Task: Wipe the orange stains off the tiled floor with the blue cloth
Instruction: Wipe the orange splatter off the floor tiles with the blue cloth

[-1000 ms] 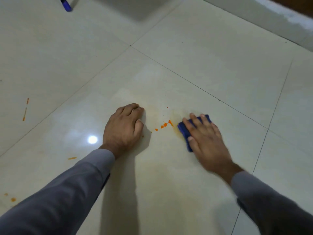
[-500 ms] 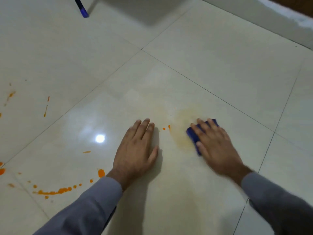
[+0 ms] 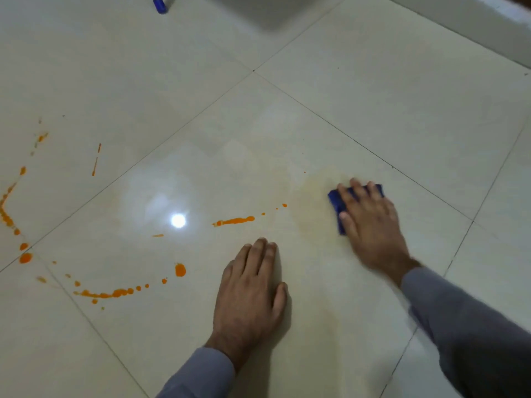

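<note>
My right hand (image 3: 370, 225) presses a folded blue cloth (image 3: 336, 203) flat on the cream tiled floor (image 3: 373, 96), fingers spread over it. Left of the cloth lies a pale yellowish smear (image 3: 311, 202). An orange streak (image 3: 235, 221) with small drops runs left of that smear. My left hand (image 3: 250, 291) rests palm down on the tile below the streak, holding nothing. A curved trail of orange drops (image 3: 112, 293) and a bigger blob (image 3: 180, 270) lie to the left. More orange splashes (image 3: 7, 216) line the far left edge.
A blue-tipped object (image 3: 159, 5) stands at the top edge. A raised pale ledge (image 3: 474, 27) runs along the top right. A bright light reflection (image 3: 178, 220) shines on the tile. Dark grout lines cross the floor.
The view has swung left, bringing more orange stains into sight. My left hand slid back towards me, uncovering the orange streak. The right hand stays on the cloth beside the faded smear.
</note>
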